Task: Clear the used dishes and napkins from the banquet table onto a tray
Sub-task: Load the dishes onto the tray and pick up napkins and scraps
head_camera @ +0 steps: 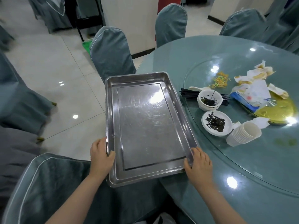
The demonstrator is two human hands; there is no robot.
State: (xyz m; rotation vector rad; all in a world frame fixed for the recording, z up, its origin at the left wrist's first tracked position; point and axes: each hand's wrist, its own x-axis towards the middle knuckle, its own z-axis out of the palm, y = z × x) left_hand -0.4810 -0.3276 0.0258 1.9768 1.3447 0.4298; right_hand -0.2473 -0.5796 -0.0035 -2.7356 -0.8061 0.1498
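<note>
Round glass-topped bench (210, 159) fills the frame's right — left hand (101, 156) and right hand (199, 164) each grip the bare metal tray (145, 123) at its near corners.

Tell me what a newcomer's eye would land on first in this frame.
The big empty steel tray fills the centre, gripped at its near corners by the left hand and right hand, hanging past the round table's edge. To its right sit a sauce-smeared plate, a dirty bowl, a tipped stack of paper cups and crumpled napkins.
</note>
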